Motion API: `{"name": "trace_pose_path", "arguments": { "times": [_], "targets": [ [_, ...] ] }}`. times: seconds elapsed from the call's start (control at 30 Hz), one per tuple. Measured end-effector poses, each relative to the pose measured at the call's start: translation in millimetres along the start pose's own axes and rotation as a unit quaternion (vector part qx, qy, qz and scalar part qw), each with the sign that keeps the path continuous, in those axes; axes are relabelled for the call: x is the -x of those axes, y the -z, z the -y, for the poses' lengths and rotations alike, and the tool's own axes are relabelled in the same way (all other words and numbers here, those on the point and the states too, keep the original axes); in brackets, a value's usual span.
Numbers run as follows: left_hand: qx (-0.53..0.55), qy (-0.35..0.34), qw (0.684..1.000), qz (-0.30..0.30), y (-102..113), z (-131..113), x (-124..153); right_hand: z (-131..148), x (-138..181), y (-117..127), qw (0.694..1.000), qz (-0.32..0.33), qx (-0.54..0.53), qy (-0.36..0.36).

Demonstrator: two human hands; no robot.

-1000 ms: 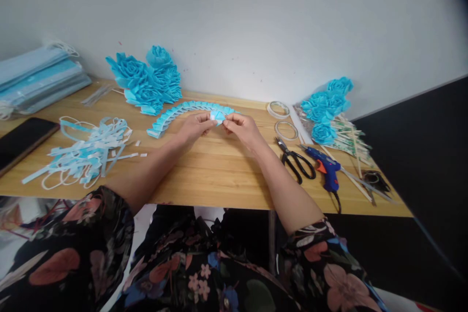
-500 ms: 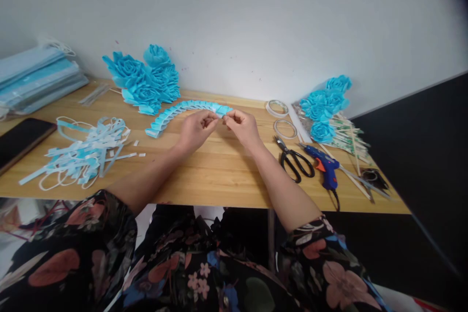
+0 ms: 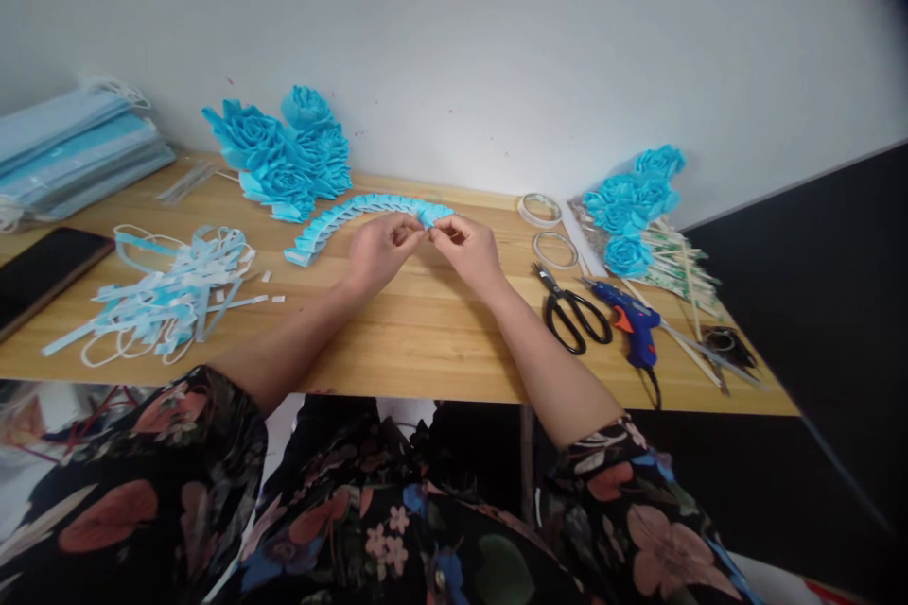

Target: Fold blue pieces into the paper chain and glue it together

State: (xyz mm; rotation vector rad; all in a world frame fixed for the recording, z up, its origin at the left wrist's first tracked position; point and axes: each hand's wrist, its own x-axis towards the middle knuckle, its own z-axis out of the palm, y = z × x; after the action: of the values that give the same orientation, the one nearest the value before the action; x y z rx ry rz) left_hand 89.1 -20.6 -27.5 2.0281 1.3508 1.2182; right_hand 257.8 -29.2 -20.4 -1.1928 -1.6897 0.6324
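Note:
A long blue pleated strip curves in an arc across the wooden table, its left end lying on the surface. My left hand pinches the strip's lower edge near the right end, thumb and fingertips pressed together. Close beside it, my right hand pinches the same end, with a short piece of the strip showing above its fingers. The two sets of fingertips almost meet, and what lies exactly between them is partly hidden.
Blue fabric roses stand at the back left, others at the right. Cut strips and ear loops lie left, near a phone and masks. Tape rolls, black-handled scissors and a blue glue gun lie right.
My fingertips have shifted slightly on the strip's right end, the right fingers moving a little closer to the left. The whole view has moved very slightly.

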Motion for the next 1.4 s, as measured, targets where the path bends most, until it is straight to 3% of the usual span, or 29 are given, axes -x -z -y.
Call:
{"name": "trace_pose_path", "arguments": {
  "times": [0.7, 1.23, 1.4],
  "targets": [
    [-0.013, 0.036, 0.999, 0.01, 1, -4, 1, -11, 0, -3, 0.992, 0.012, 0.093, 0.08],
    [0.001, 0.032, 0.999, 0.017, 2, -4, 1, -9, 1, -2, 0.993, 0.018, 0.092, 0.07],
    [-0.002, 0.04, 0.999, 0.012, 3, 1, -2, -6, -1, 1, 0.998, 0.02, 0.055, 0.025]
  ]
}}
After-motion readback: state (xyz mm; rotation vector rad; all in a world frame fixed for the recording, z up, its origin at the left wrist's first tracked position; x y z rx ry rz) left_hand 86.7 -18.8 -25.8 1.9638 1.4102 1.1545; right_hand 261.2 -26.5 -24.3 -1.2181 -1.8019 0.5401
